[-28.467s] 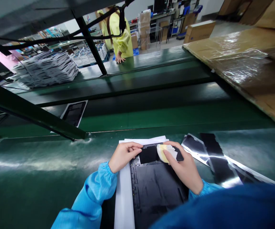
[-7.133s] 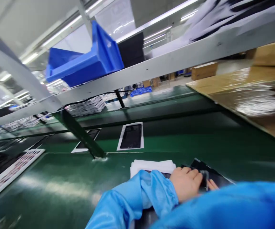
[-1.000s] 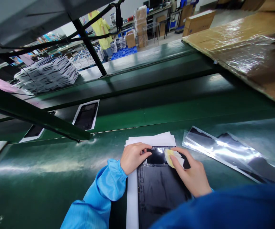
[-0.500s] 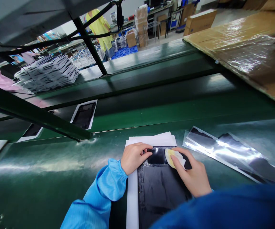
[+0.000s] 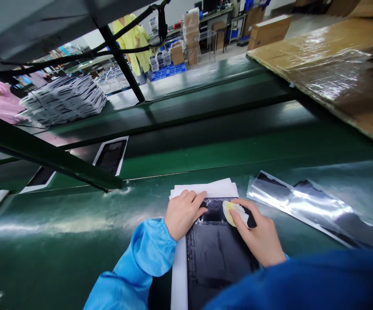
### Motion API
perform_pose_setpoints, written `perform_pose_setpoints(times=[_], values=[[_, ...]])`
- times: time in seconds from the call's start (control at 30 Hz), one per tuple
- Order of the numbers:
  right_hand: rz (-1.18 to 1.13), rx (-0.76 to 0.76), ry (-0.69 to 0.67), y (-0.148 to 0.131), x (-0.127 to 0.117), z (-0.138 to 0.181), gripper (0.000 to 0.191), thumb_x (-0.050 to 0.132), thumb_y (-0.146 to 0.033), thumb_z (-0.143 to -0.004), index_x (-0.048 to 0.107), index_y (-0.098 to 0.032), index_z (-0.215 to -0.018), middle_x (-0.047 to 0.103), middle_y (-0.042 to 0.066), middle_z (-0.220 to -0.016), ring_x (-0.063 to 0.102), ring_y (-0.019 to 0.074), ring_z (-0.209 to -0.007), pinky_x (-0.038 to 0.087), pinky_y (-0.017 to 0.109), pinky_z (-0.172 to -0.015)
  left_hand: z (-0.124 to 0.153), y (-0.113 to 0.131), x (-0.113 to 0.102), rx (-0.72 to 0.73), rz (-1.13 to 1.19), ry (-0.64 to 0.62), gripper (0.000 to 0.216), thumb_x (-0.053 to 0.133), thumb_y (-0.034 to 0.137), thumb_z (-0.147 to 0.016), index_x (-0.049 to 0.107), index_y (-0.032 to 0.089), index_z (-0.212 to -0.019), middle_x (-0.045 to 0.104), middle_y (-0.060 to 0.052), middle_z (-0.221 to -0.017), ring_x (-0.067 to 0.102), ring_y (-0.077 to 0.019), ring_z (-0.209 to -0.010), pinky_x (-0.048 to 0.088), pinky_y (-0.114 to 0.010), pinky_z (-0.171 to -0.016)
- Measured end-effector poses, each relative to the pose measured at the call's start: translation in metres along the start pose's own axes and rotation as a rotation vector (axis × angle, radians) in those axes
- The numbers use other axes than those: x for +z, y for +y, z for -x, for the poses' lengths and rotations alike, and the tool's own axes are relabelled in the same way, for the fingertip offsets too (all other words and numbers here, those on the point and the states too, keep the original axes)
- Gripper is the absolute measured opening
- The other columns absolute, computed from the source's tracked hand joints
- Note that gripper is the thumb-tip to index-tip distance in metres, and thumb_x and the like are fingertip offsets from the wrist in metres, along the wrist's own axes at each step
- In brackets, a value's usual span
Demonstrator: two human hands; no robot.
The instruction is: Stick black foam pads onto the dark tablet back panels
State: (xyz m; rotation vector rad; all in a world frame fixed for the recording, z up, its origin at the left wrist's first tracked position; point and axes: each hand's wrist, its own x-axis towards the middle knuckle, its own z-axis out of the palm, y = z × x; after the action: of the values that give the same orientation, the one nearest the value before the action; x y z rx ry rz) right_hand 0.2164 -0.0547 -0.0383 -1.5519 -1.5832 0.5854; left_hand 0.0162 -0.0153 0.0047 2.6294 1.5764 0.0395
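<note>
A flat black tablet-like housing (image 5: 220, 258) lies on white sheets (image 5: 179, 275) on the bench before me. Across its top end is a glossy dark rectangle (image 5: 215, 209). My left hand (image 5: 184, 212) is at the upper left corner of the housing, thumb and fingers curled close together; anything between them is hidden. My right hand (image 5: 260, 234) grips a rounded pale yellow and white pad (image 5: 233, 213) between thumb and fingers, against the right part of the glossy rectangle. A dark piece (image 5: 249, 216) shows behind the pad, under the fingers.
Clear film strips with dark parts (image 5: 306, 202) lie at right. A green post (image 5: 51, 157) slants in from the left. Beyond it, black panels on white sheets (image 5: 111, 156) lie on the line. Shrink-wrapped cardboard (image 5: 335, 77) juts in upper right. People in pink (image 5: 2, 101) and yellow (image 5: 135, 43) stand beyond.
My left hand's fingers have shifted slightly, with index finger and thumb a little further apart. The right hand and pad barely moved. Panels on the far line slid slightly left.
</note>
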Motion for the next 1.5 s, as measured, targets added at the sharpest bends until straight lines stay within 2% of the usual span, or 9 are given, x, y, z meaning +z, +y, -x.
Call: perform_pose_setpoints(times=[0.1,0.23,0.4,0.63,0.77,0.9,1.1,1.3,1.5], values=[[0.006,0.003,-0.001,-0.001,0.001,0.0,0.022,0.051,-0.042,-0.086,0.061,-0.024,-0.095,0.06,-0.01,-0.05,0.038,0.0099,-0.023,0.036,0.022,-0.035,0.006,-0.003,0.0,0.014,-0.059,0.031,0.031,0.051,0.033,-0.093,0.06,0.023,-0.12,0.068,-0.006,-0.096,0.062,-0.0239,-0.089,0.05,-0.032,-0.068],[0.008,-0.008,0.009,0.001,0.004,0.0,0.023,0.05,-0.043,-0.086,0.061,-0.025,-0.094,0.064,-0.008,-0.056,0.039,0.0102,-0.023,0.038,0.023,-0.036,0.021,-0.007,0.007,0.217,0.052,-0.012,0.036,0.036,0.021,-0.097,0.062,0.028,-0.121,0.067,-0.005,-0.118,0.062,-0.0246,-0.102,0.052,-0.037,-0.079],[0.034,-0.024,0.014,0.004,0.005,0.001,0.024,0.048,-0.044,-0.087,0.06,-0.025,-0.096,0.067,-0.007,-0.062,0.038,0.0101,-0.023,0.037,0.024,-0.036,0.031,-0.011,0.012,0.148,0.105,-0.017,0.039,0.043,0.032,-0.096,0.053,0.029,-0.133,0.06,-0.006,-0.132,0.057,-0.0291,-0.114,0.051,-0.044,-0.089],[0.157,-0.101,0.016,-0.009,0.003,-0.002,0.029,0.043,-0.042,-0.089,0.06,-0.021,-0.099,0.062,-0.006,-0.052,0.046,0.0151,-0.028,0.037,0.025,-0.038,0.042,-0.022,0.008,0.276,0.137,-0.01,0.034,0.056,0.037,-0.09,0.061,0.031,-0.123,0.062,-0.001,-0.13,0.052,-0.0265,-0.123,0.047,-0.038,-0.096],[0.2,-0.208,-0.051,-0.029,0.02,-0.01,0.027,0.041,-0.035,-0.09,0.064,-0.024,-0.097,0.065,-0.004,-0.054,0.058,0.0176,-0.041,0.036,0.024,-0.043,0.04,-0.019,0.011,0.214,0.069,0.004,0.05,0.056,0.043,-0.088,0.05,0.027,-0.135,0.055,-0.005,-0.137,0.053,-0.0281,-0.12,0.047,-0.041,-0.095],[0.221,-0.26,-0.077,-0.034,0.026,-0.017,0.026,0.04,-0.034,-0.091,0.064,-0.026,-0.095,0.065,-0.005,-0.055,0.061,0.0155,-0.046,0.035,0.021,-0.045,0.042,-0.021,0.012,0.271,0.083,0.002,0.044,0.05,0.049,-0.09,0.055,0.031,-0.129,0.056,-0.003,-0.137,0.051,-0.0284,-0.122,0.047,-0.042,-0.095],[0.287,-0.165,0.051,-0.012,0.0,-0.013,0.033,0.038,-0.039,-0.091,0.064,-0.019,-0.095,0.053,-0.005,-0.043,0.05,0.0169,-0.034,0.026,0.024,-0.042,0.048,-0.025,0.01,0.301,0.109,0.036,0.044,0.048,0.055,-0.089,0.059,0.031,-0.124,0.055,-0.002,-0.138,0.05,-0.0293,-0.125,0.047,-0.044,-0.098],[0.177,-0.116,0.002,-0.015,0.004,-0.005,0.029,0.044,-0.04,-0.088,0.066,-0.022,-0.092,0.06,-0.003,-0.049,0.055,0.0166,-0.04,0.031,0.024,-0.045,0.048,-0.025,0.011,0.301,0.094,0.048,0.042,0.052,0.054,-0.087,0.06,0.032,-0.123,0.057,-0.002,-0.136,0.051,-0.0287,-0.124,0.049,-0.044,-0.097],[-0.018,0.076,0.036,-0.008,-0.009,-0.004,0.027,0.053,-0.043,-0.08,0.065,-0.022,-0.094,0.062,-0.005,-0.053,0.052,0.0151,-0.038,0.036,0.025,-0.044,0.041,-0.012,0.011,0.308,0.044,0.145,0.038,0.054,0.05,-0.088,0.061,0.031,-0.119,0.063,-0.005,-0.125,0.057,-0.0278,-0.114,0.05,-0.043,-0.093]])
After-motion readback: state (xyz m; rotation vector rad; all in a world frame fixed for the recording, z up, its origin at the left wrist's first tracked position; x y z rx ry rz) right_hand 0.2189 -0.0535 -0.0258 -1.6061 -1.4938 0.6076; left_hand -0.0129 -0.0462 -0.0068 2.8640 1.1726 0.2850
